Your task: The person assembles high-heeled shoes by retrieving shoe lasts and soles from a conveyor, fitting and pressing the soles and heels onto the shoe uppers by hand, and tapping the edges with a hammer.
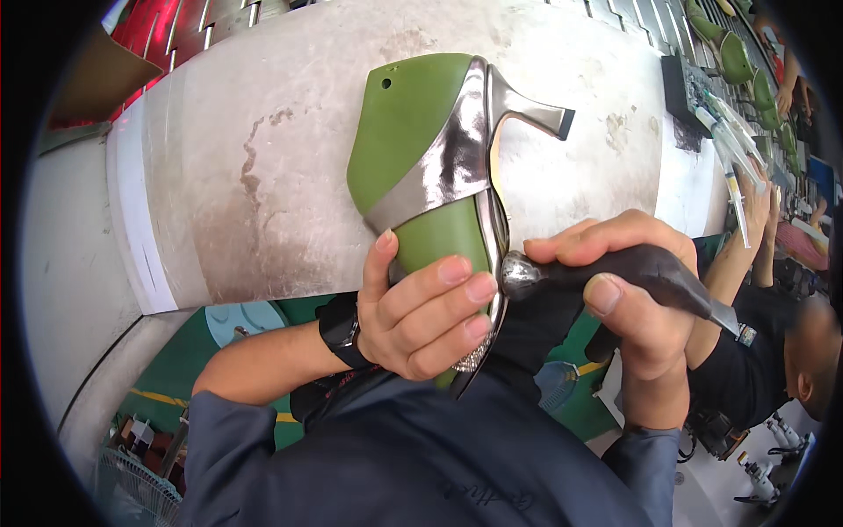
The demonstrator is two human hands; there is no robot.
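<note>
A shiny pewter-coloured high-heeled shoe [455, 162] lies on its side on a green shoe last [401, 119], its slim heel pointing right and its toe toward me. My left hand [421, 321] is wrapped round the forepart, fingers across the upper by a glittery band near the toe. My right hand [654, 329] grips a dark metal shoemaker's hammer [645, 268] round its head. The hammer's round, worn face meets the sole edge at the forepart, and its flared end sticks out to the right. My right palm hides the hammer's handle, if any.
The shoe is over a stained pale worktable [299, 158], near its front edge. Several syringes [733, 145] stand by a dark box at right. Beyond are more green lasts [736, 60] and a co-worker [755, 351]. A light-blue stool [237, 321] is below left.
</note>
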